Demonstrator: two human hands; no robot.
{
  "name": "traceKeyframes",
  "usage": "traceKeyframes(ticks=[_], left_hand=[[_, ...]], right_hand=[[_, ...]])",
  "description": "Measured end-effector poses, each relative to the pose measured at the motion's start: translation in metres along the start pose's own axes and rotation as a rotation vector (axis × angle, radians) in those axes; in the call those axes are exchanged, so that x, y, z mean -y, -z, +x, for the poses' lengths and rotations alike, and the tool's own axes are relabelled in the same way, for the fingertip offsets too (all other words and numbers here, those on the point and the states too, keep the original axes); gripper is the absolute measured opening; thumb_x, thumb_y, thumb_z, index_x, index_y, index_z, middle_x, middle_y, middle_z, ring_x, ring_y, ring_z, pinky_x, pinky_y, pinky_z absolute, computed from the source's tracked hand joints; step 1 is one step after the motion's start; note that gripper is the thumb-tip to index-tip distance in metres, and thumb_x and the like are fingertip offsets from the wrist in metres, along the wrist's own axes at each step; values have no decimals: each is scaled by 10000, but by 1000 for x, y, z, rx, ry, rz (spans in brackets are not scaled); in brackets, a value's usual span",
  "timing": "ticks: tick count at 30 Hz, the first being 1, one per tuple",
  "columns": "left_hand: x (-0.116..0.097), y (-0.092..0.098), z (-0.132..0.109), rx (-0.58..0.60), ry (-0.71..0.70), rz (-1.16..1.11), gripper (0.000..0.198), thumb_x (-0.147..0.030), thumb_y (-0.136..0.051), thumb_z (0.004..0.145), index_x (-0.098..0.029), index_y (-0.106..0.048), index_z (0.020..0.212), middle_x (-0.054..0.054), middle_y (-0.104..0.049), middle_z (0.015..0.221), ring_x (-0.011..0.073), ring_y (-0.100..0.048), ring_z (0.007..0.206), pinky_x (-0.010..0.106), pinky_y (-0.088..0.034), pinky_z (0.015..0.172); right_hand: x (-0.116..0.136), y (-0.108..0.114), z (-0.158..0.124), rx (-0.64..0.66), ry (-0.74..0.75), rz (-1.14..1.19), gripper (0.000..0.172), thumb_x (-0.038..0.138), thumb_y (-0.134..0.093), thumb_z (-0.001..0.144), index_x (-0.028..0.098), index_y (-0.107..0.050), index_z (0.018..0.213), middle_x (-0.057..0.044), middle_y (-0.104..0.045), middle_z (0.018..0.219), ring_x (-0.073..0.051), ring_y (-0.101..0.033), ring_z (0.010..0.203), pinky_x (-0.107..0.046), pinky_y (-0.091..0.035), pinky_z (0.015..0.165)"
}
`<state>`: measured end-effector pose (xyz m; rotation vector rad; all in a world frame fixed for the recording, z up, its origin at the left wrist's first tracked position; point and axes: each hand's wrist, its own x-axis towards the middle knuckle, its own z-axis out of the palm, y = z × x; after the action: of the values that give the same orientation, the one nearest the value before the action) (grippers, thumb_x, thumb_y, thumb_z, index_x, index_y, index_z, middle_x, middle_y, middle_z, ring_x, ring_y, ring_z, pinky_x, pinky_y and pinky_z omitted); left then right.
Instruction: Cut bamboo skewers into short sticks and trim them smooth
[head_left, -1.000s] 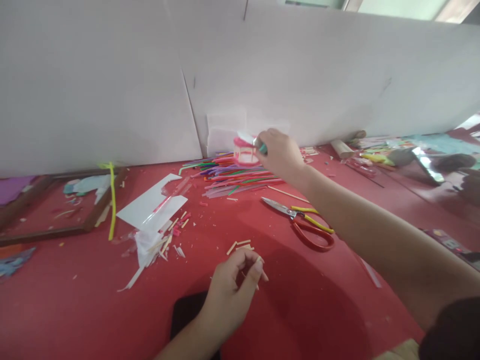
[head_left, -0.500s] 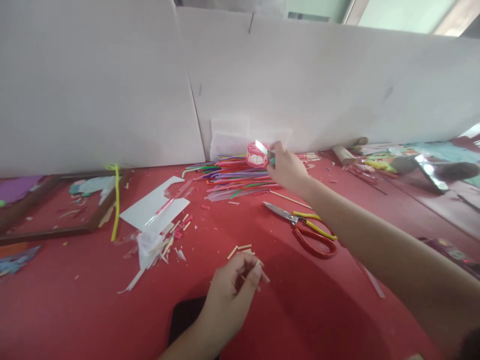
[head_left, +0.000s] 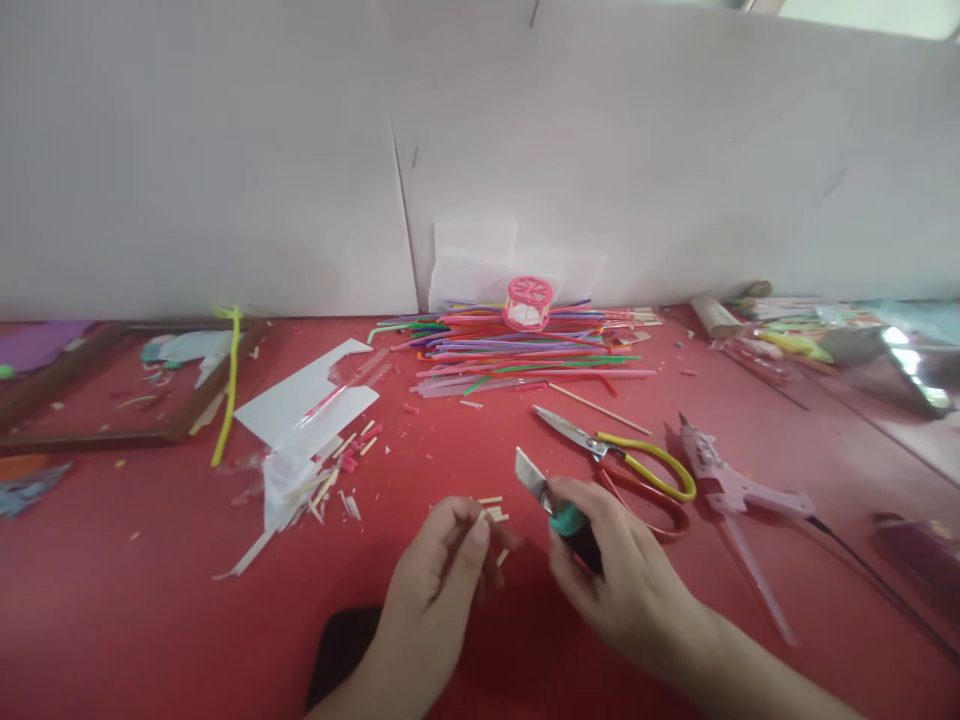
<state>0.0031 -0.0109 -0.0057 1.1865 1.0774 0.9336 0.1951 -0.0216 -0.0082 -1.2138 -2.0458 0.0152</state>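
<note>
My right hand point(head_left: 622, 580) grips a utility knife point(head_left: 555, 505) with a green and black handle, its blade pointing up and left over the red table point(head_left: 150, 620). My left hand point(head_left: 442, 580) is closed in a pinch on a small thin stick, close beside the knife. Several short cut wooden stick pieces point(head_left: 491, 510) lie just beyond my fingers. A small pink wheel-like model point(head_left: 528, 303) stands on a pile of coloured straws point(head_left: 510, 355) at the back.
Red-and-yellow-handled scissors point(head_left: 622, 460) and a pink glue gun point(head_left: 731, 490) lie right of my hands. White paper and plastic scraps point(head_left: 307, 420) lie at left, with a wooden frame point(head_left: 97, 430) and a yellow-green pipe cleaner point(head_left: 227, 385). A white board wall point(head_left: 225, 150) backs the table. A dark object point(head_left: 337, 650) sits under my left wrist.
My right hand drew back from the pink model at the rear and came down next to my left hand, carrying the knife. The model stayed on the straws.
</note>
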Motion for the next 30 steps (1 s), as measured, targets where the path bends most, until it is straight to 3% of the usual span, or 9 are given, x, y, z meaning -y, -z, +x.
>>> traceKeyframes(ticks=[5,14,26,30], left_hand=[[-3,2,-1,-35,-33,51,218,-409,-605,896,-200,-664,874,4,-648,726,118,-556,628,224,-483,621],[-4,5,-3,77,-65,-1,123,-313,-603,906,-208,-667,901,13,-672,771,129,-591,671,215,-481,608],[1,8,-5,72,-40,54,141,-334,-624,877,-200,-665,859,9,-661,719,143,-612,662,225,-504,624],[1,8,-6,63,-29,68,133,-331,-641,858,-205,-681,876,25,-702,769,165,-655,703,240,-528,643]], right_hand=[[5,7,-2,104,129,28,413,65,-470,891,128,-488,1298,-124,-682,1174,-199,-652,1047,-314,-563,892],[10,11,4,96,222,57,390,12,-399,868,156,-581,1182,-118,-721,1064,-202,-680,893,-331,-585,734],[6,10,4,139,221,63,195,125,-507,935,200,-565,1106,-54,-699,896,-138,-595,664,-257,-522,573],[3,10,4,164,213,122,191,164,-534,934,224,-569,1112,-48,-701,918,-133,-608,687,-252,-523,605]])
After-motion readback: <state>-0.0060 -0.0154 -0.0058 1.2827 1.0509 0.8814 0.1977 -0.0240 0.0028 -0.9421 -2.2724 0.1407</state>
